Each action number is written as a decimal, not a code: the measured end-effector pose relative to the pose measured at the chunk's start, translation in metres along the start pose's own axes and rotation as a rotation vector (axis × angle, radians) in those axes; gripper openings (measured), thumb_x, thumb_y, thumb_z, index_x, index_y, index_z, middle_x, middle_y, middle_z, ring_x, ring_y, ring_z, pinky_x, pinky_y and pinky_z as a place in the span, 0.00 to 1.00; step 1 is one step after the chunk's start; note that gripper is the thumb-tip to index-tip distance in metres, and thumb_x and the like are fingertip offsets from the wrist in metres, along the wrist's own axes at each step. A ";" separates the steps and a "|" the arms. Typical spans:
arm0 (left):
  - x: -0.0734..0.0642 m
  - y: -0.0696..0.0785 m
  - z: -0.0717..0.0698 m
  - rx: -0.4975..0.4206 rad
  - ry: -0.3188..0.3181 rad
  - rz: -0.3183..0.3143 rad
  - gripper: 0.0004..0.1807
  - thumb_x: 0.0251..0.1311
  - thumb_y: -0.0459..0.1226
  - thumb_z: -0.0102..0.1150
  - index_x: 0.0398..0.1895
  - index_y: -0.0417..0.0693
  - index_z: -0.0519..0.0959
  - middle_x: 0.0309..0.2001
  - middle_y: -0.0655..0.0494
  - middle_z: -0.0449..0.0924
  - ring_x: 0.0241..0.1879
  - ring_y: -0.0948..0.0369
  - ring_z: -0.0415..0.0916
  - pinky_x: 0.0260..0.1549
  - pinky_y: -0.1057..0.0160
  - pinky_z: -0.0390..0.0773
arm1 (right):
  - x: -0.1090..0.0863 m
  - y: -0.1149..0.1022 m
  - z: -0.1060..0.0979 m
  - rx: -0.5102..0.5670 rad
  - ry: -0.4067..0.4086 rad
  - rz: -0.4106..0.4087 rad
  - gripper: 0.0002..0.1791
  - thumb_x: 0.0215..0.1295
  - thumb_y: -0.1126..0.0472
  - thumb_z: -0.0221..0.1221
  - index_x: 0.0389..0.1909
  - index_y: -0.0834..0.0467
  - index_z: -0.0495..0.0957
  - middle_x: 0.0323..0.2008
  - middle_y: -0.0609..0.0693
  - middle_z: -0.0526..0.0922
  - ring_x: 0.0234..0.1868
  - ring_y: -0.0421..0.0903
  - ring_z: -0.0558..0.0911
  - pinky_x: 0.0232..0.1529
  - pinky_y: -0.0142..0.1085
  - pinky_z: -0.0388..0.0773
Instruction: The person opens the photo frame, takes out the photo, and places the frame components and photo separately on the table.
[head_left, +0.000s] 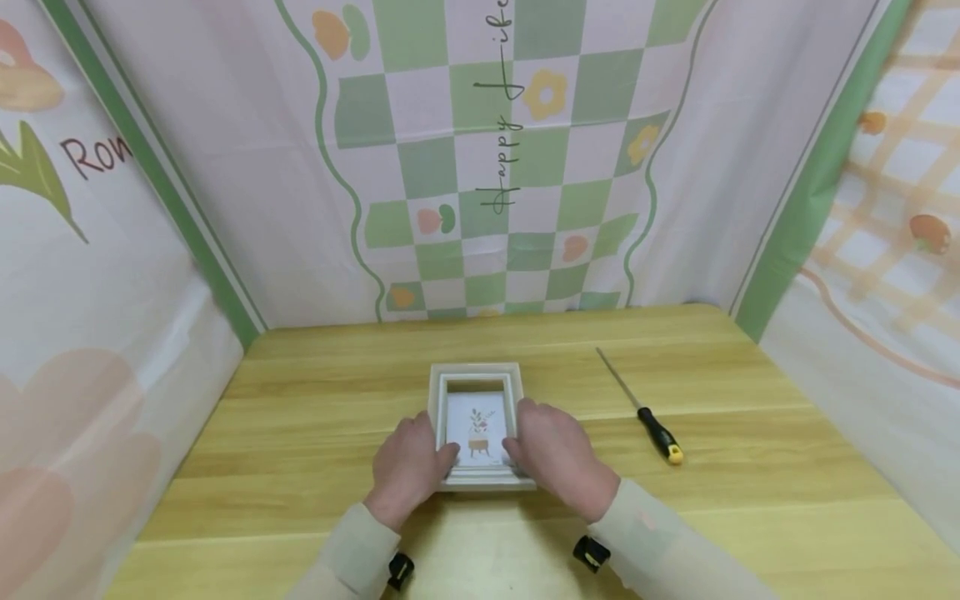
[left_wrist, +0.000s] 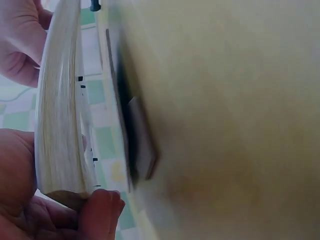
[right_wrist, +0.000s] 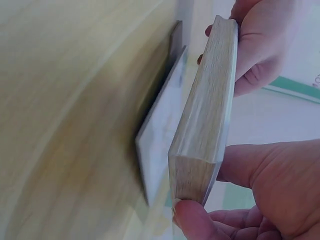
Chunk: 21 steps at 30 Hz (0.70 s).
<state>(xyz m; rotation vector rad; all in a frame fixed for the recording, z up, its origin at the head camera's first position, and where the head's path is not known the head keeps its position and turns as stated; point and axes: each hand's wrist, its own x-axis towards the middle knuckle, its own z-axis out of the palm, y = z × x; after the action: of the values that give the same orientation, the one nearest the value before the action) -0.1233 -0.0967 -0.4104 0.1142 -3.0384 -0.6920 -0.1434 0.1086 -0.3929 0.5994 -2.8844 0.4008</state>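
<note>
A whitewashed wooden picture frame (head_left: 486,478) is held between both hands, raised over the table. My left hand (head_left: 410,463) grips its left side, thumb on the front and fingers curling underneath. On the opposite side my right hand (head_left: 558,454) grips it in the same way. Through the opening shows a white picture (head_left: 478,421) of a potted plant. Both wrist views reveal a gap between frame and picture: the picture lies on a thin backing board (left_wrist: 118,112), which is propped at a slant by a stand leg (left_wrist: 145,145) beneath. Small dark tabs (left_wrist: 80,78) poke from the frame's back.
A screwdriver (head_left: 660,435) with a black and yellow handle lies on the wooden table (head_left: 322,375), right of the frame. Printed cloth (head_left: 420,108) hangs behind the table and along both sides. A black strap piece (head_left: 591,553) sits at the right wrist.
</note>
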 end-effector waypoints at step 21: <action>0.006 -0.049 -0.044 0.120 0.113 -0.024 0.26 0.66 0.39 0.62 0.60 0.29 0.75 0.25 0.47 0.78 0.19 0.55 0.73 0.12 0.56 0.70 | 0.005 -0.016 -0.018 0.074 0.090 -0.047 0.25 0.69 0.51 0.68 0.52 0.69 0.80 0.22 0.50 0.82 0.22 0.42 0.80 0.27 0.40 0.82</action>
<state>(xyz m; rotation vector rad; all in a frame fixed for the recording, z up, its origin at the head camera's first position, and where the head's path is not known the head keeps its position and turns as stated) -0.1241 -0.1601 -0.3918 0.1859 -2.9729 -0.4862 -0.1398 0.0977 -0.3711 0.6417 -2.7751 0.5157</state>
